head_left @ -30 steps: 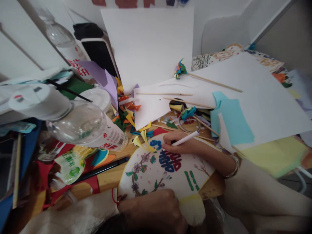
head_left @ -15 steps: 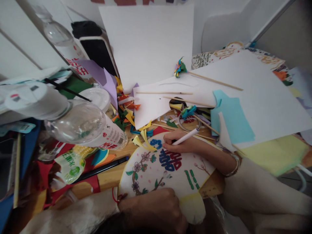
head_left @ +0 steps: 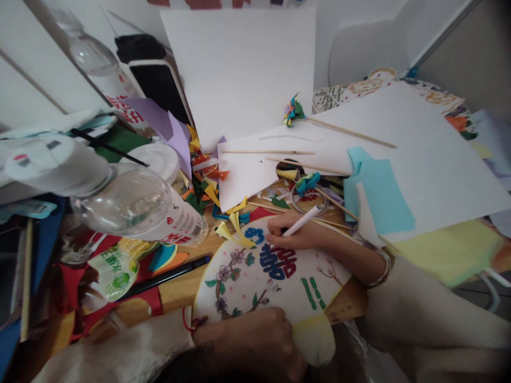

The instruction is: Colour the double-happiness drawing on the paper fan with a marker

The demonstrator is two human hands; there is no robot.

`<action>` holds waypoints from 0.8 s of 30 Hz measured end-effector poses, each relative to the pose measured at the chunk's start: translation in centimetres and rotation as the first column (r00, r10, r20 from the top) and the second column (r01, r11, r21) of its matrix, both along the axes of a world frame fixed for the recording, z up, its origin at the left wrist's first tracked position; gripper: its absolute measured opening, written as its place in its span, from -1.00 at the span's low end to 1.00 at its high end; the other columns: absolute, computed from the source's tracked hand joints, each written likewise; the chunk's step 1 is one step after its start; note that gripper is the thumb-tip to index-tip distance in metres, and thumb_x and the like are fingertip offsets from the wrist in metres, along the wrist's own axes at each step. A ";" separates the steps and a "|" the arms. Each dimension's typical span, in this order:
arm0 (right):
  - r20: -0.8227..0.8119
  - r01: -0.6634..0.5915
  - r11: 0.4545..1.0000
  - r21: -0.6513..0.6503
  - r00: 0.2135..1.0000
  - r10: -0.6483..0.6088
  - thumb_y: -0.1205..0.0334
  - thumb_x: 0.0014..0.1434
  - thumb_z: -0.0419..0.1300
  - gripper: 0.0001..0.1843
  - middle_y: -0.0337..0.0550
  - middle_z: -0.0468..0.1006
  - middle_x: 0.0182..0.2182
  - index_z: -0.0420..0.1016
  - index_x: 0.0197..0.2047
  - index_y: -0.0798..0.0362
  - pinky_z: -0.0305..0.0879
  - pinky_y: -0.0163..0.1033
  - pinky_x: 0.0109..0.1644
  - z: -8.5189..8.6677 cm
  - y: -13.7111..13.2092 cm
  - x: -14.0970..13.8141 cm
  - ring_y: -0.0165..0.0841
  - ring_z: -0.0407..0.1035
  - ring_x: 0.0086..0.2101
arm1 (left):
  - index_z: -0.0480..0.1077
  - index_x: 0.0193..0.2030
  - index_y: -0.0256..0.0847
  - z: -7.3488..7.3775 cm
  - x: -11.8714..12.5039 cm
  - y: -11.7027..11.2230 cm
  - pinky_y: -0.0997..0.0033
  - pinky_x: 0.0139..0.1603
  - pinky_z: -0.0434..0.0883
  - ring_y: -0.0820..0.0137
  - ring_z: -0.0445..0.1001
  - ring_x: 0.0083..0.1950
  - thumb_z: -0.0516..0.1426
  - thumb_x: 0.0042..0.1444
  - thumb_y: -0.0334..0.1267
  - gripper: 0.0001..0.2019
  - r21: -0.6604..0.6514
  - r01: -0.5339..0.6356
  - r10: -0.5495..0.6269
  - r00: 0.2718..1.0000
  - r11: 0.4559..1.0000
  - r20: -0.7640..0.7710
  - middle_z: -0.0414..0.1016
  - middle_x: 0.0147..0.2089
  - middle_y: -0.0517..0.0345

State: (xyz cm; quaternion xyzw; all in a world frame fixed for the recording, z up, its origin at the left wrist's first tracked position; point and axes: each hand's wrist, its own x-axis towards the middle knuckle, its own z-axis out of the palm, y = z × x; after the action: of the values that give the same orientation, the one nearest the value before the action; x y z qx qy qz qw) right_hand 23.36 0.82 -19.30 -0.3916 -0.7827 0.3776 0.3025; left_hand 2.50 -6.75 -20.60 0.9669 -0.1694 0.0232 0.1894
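Observation:
A round paper hand fan (head_left: 243,295) with a yellow rim lies on the wooden table, painted with flowering branches and a blue-and-red double-happiness character (head_left: 278,261). My right hand (head_left: 293,235) rests on its upper part, gripping a white marker (head_left: 301,221) whose tip is hidden by my fingers. My left hand (head_left: 247,340) lies over the fan's lower edge and holds it, near a red string (head_left: 187,322). The fan's pale yellow handle (head_left: 314,340) sticks out beside that hand. Yellow paper strips (head_left: 235,232) touch the fan's top edge.
Large white sheets (head_left: 415,165) and blue paper (head_left: 379,197) lie on the right, with wooden sticks and a paper pinwheel (head_left: 294,111). Coloured paper scraps pile up at the centre. A plastic bottle (head_left: 136,205) lies on the left, beside a black pen (head_left: 167,276).
The white marker has tilted slightly more upward in my right hand. The view has shifted a little; the fan and my left hand stay in about the same place.

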 end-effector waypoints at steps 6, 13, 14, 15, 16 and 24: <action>-0.010 0.012 1.000 0.000 1.000 -0.012 0.26 0.16 0.09 -0.63 -0.40 0.09 -0.63 0.00 -0.58 0.04 -0.04 -0.38 -0.48 0.0 0.1 0.1 -0.54 -0.01 -0.59 | 0.34 -0.44 -0.23 0.1 0.0 0.0 0.40 -0.59 0.12 0.50 0.28 -0.59 0.13 0.06 -0.32 -0.91 -0.009 -0.004 0.004 1.000 1.000 0.013 0.33 -0.58 0.24; -0.013 0.014 1.000 -0.014 1.000 -0.014 0.28 0.14 0.10 -0.63 -0.41 0.08 -0.65 0.00 -0.59 0.04 -0.05 -0.38 -0.49 0.1 0.1 0.0 -0.54 -0.03 -0.59 | 0.33 -0.46 -0.23 -0.1 0.0 0.0 0.38 -0.59 0.13 0.47 0.29 -0.59 0.11 0.08 -0.33 -0.88 -0.012 -0.001 0.002 1.000 1.000 0.020 0.31 -0.60 0.25; -0.012 0.008 1.000 -0.018 1.000 -0.008 0.27 0.14 0.10 -0.63 -0.41 0.08 -0.65 0.00 -0.59 0.04 -0.04 -0.38 -0.49 0.1 0.1 0.0 -0.54 -0.02 -0.59 | 0.33 -0.46 -0.23 -0.1 0.0 0.0 0.38 -0.59 0.13 0.47 0.29 -0.59 0.10 0.09 -0.34 -0.89 -0.013 0.000 0.000 1.000 1.000 0.023 0.31 -0.60 0.25; -0.013 0.013 1.000 -0.019 1.000 -0.013 0.27 0.14 0.10 -0.63 -0.40 0.08 -0.65 0.00 -0.59 0.04 -0.04 -0.38 -0.49 0.0 0.0 0.0 -0.54 -0.02 -0.59 | 0.34 -0.46 -0.23 -0.1 0.0 0.0 0.38 -0.59 0.14 0.48 0.29 -0.59 0.11 0.08 -0.34 -0.89 -0.010 0.000 0.001 1.000 1.000 0.024 0.31 -0.59 0.25; -0.014 0.027 0.999 -0.019 1.000 -0.027 0.27 0.14 0.09 -0.64 -0.40 0.09 -0.64 -0.01 -0.58 0.03 -0.04 -0.38 -0.49 0.0 0.0 0.0 -0.54 -0.02 -0.59 | 0.34 -0.45 -0.23 -0.2 0.0 0.0 0.39 -0.59 0.14 0.49 0.28 -0.59 0.11 0.08 -0.34 -0.90 -0.006 -0.001 0.001 1.000 1.000 0.024 0.32 -0.59 0.25; -0.013 0.045 0.998 -0.044 0.999 -0.045 0.28 0.14 0.10 -0.64 -0.39 0.09 -0.64 0.00 -0.58 0.03 -0.04 -0.38 -0.48 0.1 0.0 0.2 -0.53 -0.02 -0.58 | 0.35 -0.43 -0.24 0.3 0.0 0.0 0.41 -0.59 0.15 0.50 0.28 -0.60 0.13 0.07 -0.34 -0.93 0.006 0.001 -0.001 1.000 1.000 -0.014 0.36 -0.56 0.23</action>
State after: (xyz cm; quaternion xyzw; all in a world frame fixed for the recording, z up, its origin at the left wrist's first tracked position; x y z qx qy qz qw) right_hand 23.51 0.86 -19.23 -0.4130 -0.7630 0.3906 0.3078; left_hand 2.47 -6.72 -20.33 0.9675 -0.1688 0.0158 0.1875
